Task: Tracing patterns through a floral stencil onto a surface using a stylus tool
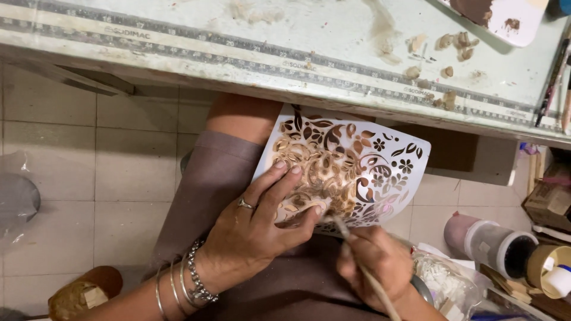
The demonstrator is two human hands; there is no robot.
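The worktable (333, 35) fills the top of the view, its pale surface smeared with brown paste and dotted with small clay-like crumbs; a measuring strip (256, 53) runs along its near edge. All places below are taken from the stencil sheet.

The stencil sheet (348, 169) is a white plastic panel cut with leaf and flower openings, held below the table edge and over the person's lap. It is bowed, and brown residue covers its left and lower cut-outs. Its long axis runs from lower left to upper right.

The left hand (256, 229) lies at the sheet's lower left corner. Its fingers (279, 178) spread across the sheet's face and the thumb presses near the bottom edge, so the hand is closed on the sheet. A ring and several bracelets are worn on this side.

The right hand (377, 264) lies just below the sheet's bottom edge, curled tightly around a thin stick-like tool (363, 267). The tool's upper tip touches the sheet's lower edge beside the left thumb; its handle slopes away down and to the right. The right hand is the nearer to the soiled lower openings, which lie up and left of its fingers.

To the sheet's lower right stand a capped cylindrical container (496, 244) and a tape roll (550, 267).
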